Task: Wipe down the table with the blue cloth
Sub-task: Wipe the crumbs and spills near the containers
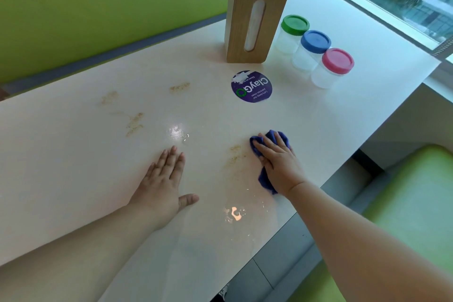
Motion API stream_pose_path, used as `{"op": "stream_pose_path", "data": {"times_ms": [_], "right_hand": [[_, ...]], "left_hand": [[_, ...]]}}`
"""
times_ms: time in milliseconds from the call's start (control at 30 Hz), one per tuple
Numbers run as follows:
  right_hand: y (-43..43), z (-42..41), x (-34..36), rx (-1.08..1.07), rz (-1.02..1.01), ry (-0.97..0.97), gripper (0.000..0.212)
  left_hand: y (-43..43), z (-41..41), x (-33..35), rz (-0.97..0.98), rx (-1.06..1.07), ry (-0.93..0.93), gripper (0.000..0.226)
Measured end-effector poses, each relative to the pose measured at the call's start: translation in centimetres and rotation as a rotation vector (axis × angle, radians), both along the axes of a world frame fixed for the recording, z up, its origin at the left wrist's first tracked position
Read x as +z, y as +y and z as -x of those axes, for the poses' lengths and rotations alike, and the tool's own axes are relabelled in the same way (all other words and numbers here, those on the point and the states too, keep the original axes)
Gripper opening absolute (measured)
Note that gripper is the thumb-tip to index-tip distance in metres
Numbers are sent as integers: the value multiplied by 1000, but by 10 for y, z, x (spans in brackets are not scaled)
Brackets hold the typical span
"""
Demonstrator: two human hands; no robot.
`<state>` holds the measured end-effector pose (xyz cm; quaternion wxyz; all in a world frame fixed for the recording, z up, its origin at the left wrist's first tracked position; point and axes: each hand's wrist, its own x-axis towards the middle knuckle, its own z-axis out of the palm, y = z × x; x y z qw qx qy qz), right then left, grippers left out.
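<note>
Two hands lie on the white table (73,154). The left hand (163,179) rests palm down, fingers straight and together, thumb out to the side, holding nothing. The right hand (279,163) presses flat, fingers straight and spread, on the blue cloth (266,182), which is bunched under the palm close to the table's right edge. Touching the cloth's left side is a smear of tan crumbs (236,153); other crumb patches (134,122) lie further toward the left edge. A wet patch (234,213) shines between the two wrists.

Toward the far right corner a wooden tissue box (255,22) stands upright. Beside it stand three clear jars in a row, with a green lid (295,24), a blue lid (315,41) and a pink lid (337,61). A round purple sticker (251,86) lies flat on the table just in front of the box.
</note>
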<state>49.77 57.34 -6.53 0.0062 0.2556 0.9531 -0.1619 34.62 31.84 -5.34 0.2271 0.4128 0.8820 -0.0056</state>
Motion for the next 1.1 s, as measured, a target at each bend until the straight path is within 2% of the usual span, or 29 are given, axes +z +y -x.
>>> {"op": "stream_pose_path", "data": {"times_ms": [67,200,267,333,433,500,600,700,833,933,1033,1100], "right_hand": [[-5,-17,6,-55,120,115,36],[-44,-33,27,-515,571,493,34],[-71,-34,34,-574,562,558,33],[-95,-36,31,-518,386,422,36],[-118,-37,15,-445,154,-22,57],[-125,-32,9,-463,96,-119,66],[-141,-32,2,-397,48,-108,71],[-144,-49,-3,-306,-33,-91,68],[-115,-37,-1,-462,-35,-128,60],[-117,-28,1,-412,-25,-115,56],[-132,-49,5,-266,51,24,50],[-132,-57,15,-304,201,138,41]], "left_hand": [[-1,0,0,3,-6,-3,98],[-2,1,-2,-11,-13,-2,97],[-2,2,-3,-6,-15,1,98],[-1,3,-4,0,-18,5,99],[-1,3,-4,14,-27,4,98],[0,3,-5,20,-34,6,98],[-1,4,-5,10,-33,6,98],[-1,4,-5,2,-34,5,99],[-1,4,-4,6,-32,7,98],[0,5,-2,7,-27,-13,99],[0,8,3,-9,-45,-23,100],[-3,14,7,-46,-68,-24,100]]}}
